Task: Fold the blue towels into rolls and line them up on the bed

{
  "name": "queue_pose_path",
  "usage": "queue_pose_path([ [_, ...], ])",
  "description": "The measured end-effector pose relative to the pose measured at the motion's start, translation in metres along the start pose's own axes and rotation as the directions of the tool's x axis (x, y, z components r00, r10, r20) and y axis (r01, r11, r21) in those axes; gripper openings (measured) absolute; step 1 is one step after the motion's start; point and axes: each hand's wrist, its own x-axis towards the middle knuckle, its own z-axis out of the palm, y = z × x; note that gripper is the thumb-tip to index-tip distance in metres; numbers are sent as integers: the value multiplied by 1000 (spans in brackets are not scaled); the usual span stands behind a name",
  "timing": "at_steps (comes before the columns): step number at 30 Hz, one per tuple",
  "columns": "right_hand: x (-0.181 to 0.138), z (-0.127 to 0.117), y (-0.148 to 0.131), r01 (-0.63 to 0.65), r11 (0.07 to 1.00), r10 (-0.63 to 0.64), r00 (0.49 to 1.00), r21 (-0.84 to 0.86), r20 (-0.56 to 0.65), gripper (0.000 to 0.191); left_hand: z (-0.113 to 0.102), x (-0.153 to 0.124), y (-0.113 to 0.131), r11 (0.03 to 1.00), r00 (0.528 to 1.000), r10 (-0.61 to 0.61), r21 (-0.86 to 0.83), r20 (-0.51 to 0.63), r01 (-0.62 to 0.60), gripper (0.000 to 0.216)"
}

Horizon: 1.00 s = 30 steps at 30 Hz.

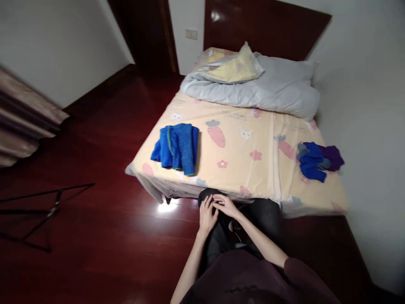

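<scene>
My left hand (207, 216) rests on the dark trousers over my left knee, its fingers stretched out and holding nothing. Beside it, my right hand (225, 205) reaches across to the same knee, with its fingers extended and nothing in them. The fingertips of the two hands are close together; whether they touch I cannot tell. Just beyond, on the left part of the bed, lies a stack of folded blue cloths (179, 147) with green edging. At the bed's right side sits a crumpled heap of blue and purple cloths (316, 161).
The bed (240, 145) has a yellow carrot-print sheet. A grey quilt (262, 90) and a pale yellow pillow (236, 67) lie near the dark headboard (259, 25). Black tripod legs (47, 213) stand on the red floor at left, below a curtain (25, 114). A wall borders the right.
</scene>
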Motion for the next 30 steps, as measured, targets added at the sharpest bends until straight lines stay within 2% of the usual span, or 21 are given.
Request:
queue_pose_path([
  [3, -64, -34, 37, -75, 990, 88, 991, 124, -104, 57, -4, 0, 1, 998, 999, 7, 65, 41, -10, 27],
  [6, -113, -84, 48, -75, 956, 174, 924, 284, -341, 56, -4, 6, 4, 994, 998, 12, 110, 68, -20, 30],
  [8, -136, -127, 47, -7, 935, 202, 831, 353, -519, 55, -1, 8, 5, 991, 996, 29, 126, 79, -38, 32],
  [11, -153, -199, 46, 96, 934, 205, 647, 345, -734, 54, 2, 6, 7, 988, 996, 53, 138, 73, -63, 33],
  [13, -152, -251, 47, 94, 960, 176, 536, 265, -826, 53, 3, 6, 8, 988, 996, 60, 141, 60, -68, 34],
  [15, -141, -302, 45, 36, 991, 99, 466, 131, -879, 49, 4, 7, 11, 988, 997, 54, 141, 48, -61, 35],
  [17, -125, -351, 41, -59, 998, -4, 429, -32, -903, 38, 5, 8, 15, 989, 999, 36, 144, 39, -41, 35],
  [20, -94, -410, 34, -263, 935, -110, 426, -239, -898, 30, 7, 9, 21, 985, 999, 12, 173, 33, -17, 36],
  [23, -64, -447, 32, -408, 875, -84, 406, -262, -910, 38, 8, 8, 24, 978, 999, 8, 209, 33, -15, 36],
  [28, -30, -481, 39, -553, 795, -33, 370, -249, -928, 51, 9, 5, 21, 966, 1000, -8, 258, 15, 4, 35],
  [30, -26, -494, 40, -561, 788, -60, 338, -252, -939, 51, 10, 5, 21, 964, 1000, -20, 267, 1, 19, 35],
])
